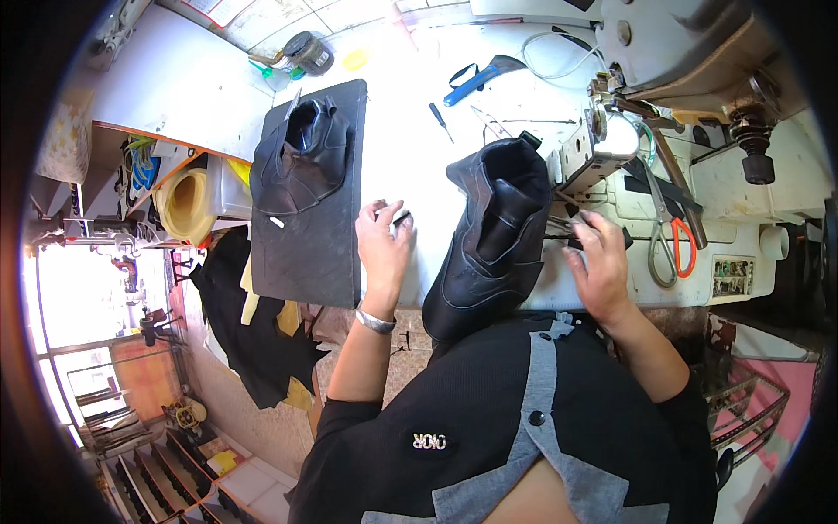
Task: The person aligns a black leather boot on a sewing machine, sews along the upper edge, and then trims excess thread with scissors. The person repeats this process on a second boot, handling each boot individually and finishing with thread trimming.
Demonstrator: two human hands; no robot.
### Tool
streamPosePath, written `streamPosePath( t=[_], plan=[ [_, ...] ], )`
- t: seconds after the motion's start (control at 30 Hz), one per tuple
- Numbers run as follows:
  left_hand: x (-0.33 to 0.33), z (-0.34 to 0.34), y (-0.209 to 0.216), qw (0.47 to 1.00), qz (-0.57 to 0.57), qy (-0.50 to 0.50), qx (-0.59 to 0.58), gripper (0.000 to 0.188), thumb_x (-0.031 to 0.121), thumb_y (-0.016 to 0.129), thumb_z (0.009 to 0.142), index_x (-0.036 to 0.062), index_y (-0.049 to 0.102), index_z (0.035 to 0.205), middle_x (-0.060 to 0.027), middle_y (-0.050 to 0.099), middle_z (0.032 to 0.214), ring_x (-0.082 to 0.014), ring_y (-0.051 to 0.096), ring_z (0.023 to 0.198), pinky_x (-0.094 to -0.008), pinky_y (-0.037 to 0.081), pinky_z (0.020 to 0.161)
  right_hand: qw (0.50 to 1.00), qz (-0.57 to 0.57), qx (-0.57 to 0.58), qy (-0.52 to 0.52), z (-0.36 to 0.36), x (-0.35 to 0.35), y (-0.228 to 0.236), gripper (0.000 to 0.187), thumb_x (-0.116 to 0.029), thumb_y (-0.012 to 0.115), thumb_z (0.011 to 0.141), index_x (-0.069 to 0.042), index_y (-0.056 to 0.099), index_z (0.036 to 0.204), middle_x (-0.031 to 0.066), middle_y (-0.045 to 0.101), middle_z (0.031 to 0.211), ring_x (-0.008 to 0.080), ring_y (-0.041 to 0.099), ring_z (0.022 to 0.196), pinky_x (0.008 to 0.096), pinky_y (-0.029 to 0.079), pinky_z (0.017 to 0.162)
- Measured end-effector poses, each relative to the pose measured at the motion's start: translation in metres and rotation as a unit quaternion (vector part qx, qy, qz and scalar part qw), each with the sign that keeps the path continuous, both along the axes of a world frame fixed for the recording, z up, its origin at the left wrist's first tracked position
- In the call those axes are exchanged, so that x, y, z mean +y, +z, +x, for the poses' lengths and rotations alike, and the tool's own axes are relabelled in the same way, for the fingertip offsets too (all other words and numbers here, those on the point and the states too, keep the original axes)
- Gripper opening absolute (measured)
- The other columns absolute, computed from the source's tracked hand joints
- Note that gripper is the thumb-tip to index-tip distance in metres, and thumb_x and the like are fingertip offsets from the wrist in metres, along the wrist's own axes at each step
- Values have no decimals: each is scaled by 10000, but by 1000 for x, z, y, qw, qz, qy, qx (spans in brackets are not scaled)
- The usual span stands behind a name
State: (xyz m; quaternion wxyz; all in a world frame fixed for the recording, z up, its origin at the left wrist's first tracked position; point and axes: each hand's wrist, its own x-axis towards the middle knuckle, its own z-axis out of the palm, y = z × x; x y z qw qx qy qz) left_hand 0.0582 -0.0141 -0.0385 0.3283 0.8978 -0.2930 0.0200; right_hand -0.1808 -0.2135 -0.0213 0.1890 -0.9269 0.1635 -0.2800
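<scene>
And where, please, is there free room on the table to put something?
White tabletop is bare between the board and the nearer shoe, beyond the left hand. The board's near end is bare too. Crowded: around the scissors, by the machine.

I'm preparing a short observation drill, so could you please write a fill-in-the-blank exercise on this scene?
1. The shoe between the left hand and the right hand is coloured ____.
2. The bracelet is worn on the ____ side.
3. The small stick on the board is coloured ____.
Missing words: black; left; white.
</scene>
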Motion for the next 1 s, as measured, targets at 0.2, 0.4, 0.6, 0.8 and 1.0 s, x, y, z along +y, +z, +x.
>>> streamPosePath(
  t=[0.2,0.4,0.6,0.8,1.0],
  plan=[
    [-12,-59,41,980,-116,-134,-93,255,34,700,731,47,650,980,-135,594,946,-314,564,889,-383,464,774,995,69,-12,75,57,14,38,554,-165,686,793,21,451,1259,205,541,1206,342,534,1103,403,433,940],
    [-33,-82,58,983,-75,-167,-23,244,-2,712,693,40,632,920,-95,577,817,-265,560,789,-341,451,706,894,418,115,110,89,1,42,447,-32,627,823,-2,449,1232,100,624,907,191,603,834,293,465,787],
    [-25,-77,66,977,-136,-146,76,238,-60,692,705,15,596,908,-66,535,796,-183,525,741,-283,437,681,699,694,54,163,98,1,48,405,54,560,848,-3,435,1230,33,627,937,80,577,858,215,452,801],
    [-24,-81,71,976,-140,-148,71,185,-2,694,715,39,569,845,-85,517,754,-255,530,719,-345,430,646,664,726,66,168,95,7,53,440,78,538,847,-14,419,1261,51,638,994,91,589,881,230,460,817],
    [-26,-81,63,979,-124,-153,53,106,-7,626,781,28,546,841,-96,504,746,-257,518,713,-341,424,650,648,740,45,174,91,10,50,440,69,541,853,-10,406,1264,59,638,1005,98,594,890,233,462,823]
  ],
)
